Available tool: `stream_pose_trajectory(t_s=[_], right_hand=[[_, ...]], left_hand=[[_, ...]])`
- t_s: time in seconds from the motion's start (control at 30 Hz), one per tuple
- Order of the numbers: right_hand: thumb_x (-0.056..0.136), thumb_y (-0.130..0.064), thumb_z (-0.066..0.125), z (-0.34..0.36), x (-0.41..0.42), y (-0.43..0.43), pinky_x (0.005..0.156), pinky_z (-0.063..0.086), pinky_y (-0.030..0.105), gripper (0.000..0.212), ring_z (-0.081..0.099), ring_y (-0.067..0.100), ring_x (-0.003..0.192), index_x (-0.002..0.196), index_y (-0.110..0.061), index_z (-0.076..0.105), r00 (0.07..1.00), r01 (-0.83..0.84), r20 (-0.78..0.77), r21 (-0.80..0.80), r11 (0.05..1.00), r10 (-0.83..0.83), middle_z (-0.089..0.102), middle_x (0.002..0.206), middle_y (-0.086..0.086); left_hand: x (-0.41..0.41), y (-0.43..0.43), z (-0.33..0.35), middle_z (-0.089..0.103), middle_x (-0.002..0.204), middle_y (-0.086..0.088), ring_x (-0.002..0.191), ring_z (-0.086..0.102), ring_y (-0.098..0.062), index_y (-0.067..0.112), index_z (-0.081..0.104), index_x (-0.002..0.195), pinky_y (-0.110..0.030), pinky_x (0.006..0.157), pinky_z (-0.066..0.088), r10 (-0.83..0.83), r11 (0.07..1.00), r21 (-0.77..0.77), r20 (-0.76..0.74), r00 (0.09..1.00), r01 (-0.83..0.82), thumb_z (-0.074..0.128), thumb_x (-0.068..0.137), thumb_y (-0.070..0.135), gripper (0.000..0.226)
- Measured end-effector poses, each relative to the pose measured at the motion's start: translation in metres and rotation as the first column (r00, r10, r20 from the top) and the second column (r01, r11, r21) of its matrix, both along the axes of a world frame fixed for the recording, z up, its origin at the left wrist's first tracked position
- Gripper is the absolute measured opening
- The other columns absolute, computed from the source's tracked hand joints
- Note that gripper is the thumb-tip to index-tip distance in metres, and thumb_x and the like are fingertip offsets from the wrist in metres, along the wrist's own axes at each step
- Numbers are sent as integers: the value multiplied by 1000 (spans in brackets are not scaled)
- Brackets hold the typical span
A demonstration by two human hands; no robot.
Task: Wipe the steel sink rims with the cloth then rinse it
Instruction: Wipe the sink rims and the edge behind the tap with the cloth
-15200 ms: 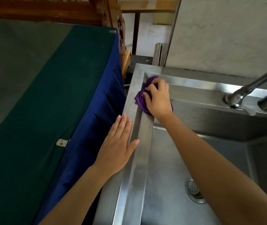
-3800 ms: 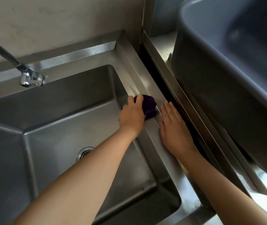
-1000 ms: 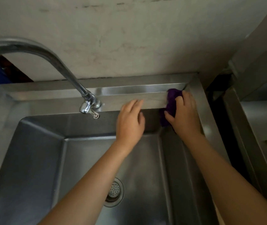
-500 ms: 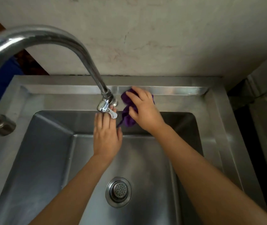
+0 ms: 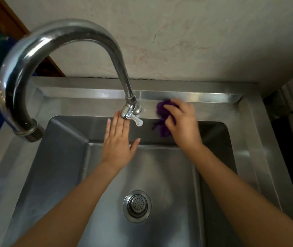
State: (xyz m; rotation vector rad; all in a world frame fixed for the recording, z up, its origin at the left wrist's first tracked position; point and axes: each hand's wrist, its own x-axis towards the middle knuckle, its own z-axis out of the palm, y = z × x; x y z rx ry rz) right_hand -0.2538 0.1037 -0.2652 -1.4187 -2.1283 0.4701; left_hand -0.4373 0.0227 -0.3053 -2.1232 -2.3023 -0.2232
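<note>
Pressing cloth (image 5: 162, 111) on back rim (image 5: 213, 108), right hand (image 5: 183, 125)

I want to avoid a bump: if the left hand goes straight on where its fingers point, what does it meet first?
Probably the tap base, right at the tips of the left hand; depth there is unclear.

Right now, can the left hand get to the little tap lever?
Probably yes. The left hand is open, its fingertips up by the tap base, and the little lever sticks out just beside them with nothing between. The right hand, holding the purple cloth, is off to the side.
</note>
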Motion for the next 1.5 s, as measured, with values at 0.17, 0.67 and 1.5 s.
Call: stream_pose_trajectory(t_s=[0.17,0.67,1.5], right_hand=[[80,-8,63,-3,-51,-11,96,42,37,41,50,32,110,120,-6,60,989,-124,88,48,991,120,57,127,13],[84,-5,57,-10,-13,-24,97,42,43,35,45,35,109,118,-4,62,956,281,69,41,959,-284,55,125,15],[87,-1,57,45,-110,103,102,44,34,36,57,19,114,121,-12,60,776,-581,-83,-482,656,625,60,126,7]], left_hand=[[-5,-1,4,18,157,-10,146,6,-20,6,20,147,-36,118,-4,-17,999,-33,28,999,18,38,81,53,83],[-84,-17,18,-10,158,-3,145,-12,-17,14,-1,150,-38,117,-5,153,986,-82,64,986,-147,43,92,47,80],[-55,8,14,-4,159,-9,145,-10,-21,14,1,149,-37,117,-10,-19,997,-79,63,998,24,49,89,49,85]])
